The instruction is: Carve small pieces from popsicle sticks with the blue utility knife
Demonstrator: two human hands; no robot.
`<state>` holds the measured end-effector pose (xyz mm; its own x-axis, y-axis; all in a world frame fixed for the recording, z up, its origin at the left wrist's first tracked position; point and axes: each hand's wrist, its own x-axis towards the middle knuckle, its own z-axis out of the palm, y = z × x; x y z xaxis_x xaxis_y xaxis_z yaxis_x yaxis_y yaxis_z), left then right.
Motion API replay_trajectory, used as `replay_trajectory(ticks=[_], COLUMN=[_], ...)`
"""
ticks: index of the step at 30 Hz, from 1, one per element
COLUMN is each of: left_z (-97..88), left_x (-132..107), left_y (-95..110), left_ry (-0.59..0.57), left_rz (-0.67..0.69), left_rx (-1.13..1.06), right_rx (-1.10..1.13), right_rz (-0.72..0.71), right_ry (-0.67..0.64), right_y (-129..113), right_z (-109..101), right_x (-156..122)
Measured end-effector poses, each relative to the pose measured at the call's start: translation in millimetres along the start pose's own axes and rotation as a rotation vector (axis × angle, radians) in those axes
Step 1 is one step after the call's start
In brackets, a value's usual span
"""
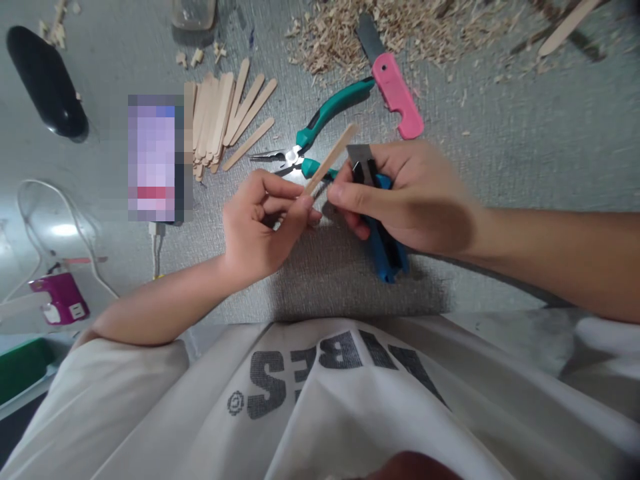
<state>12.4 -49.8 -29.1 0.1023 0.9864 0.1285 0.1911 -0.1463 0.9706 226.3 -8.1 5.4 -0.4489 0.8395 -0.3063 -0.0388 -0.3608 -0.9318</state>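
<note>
My left hand (260, 223) pinches the lower end of a thin wooden craft stick (334, 155), which slants up to the right. My right hand (405, 200) is closed round a blue utility knife (386, 250); its grey blade (359, 155) pokes out above my fingers, right beside the stick. My right thumb reaches toward the stick near my left fingertips. Both hands hover just over the grey mat (525, 153), above teal-handled pliers (320, 123).
A pile of craft sticks (220, 117) lies at upper left beside a phone (154, 159). Wood shavings (400, 27) and a pink-handled knife (397, 93) lie farther back. A black object (47, 80), a purple plug (60, 300) and white cable (75, 213) sit left.
</note>
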Motion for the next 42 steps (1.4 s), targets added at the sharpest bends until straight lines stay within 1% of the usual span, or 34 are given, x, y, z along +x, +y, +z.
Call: replay_trajectory(ticks=[3,6,8,12,15,23,28,31,35,39,42], left_z=[-0.9,-1.7,-1.5,-0.3,0.1,-1.2,-0.9,-1.0,-1.5,-2.3,-4.2], left_x=[4.1,6.6,7.1,6.9,6.6,5.7,6.3,5.8,3.5,2.5,2.0], left_y=[1.8,4.6,5.6,7.5,9.2,7.1,8.7,8.5,6.8,9.1,10.5], left_ry=[-0.007,-0.021,-0.024,-0.019,-0.035,-0.071,-0.059,-0.054,-0.060,-0.061,-0.084], left_rz=[-0.106,-0.142,-0.149,-0.150,-0.130,-0.093,-0.115,-0.108,-0.062,-0.032,-0.010], left_rx=[-0.040,-0.060,-0.072,-0.105,-0.128,-0.136,-0.105,-0.088,-0.053,0.018,0.087], right_rx=[-0.008,0.117,0.142,-0.029,-0.083,-0.093,-0.106,-0.083,-0.059,-0.077,-0.087], right_rz=[-0.039,0.018,0.047,-0.031,-0.046,-0.027,-0.010,0.022,0.097,0.200,0.265], right_ry=[-0.027,-0.061,-0.104,-0.161,-0.158,-0.099,-0.077,-0.074,-0.073,-0.072,-0.092], right_y=[0.2,3.6,6.7,11.0,10.9,8.8,7.4,4.8,0.5,-4.4,-9.1], right_z=[-0.2,-0.5,-0.6,-0.6,-0.1,1.2,2.4,3.2,3.8,4.2,4.3], right_x=[-0.5,-0.8,-1.2,-2.2,-2.9,-3.6,-3.6,-3.3,-2.4,-0.5,1.2])
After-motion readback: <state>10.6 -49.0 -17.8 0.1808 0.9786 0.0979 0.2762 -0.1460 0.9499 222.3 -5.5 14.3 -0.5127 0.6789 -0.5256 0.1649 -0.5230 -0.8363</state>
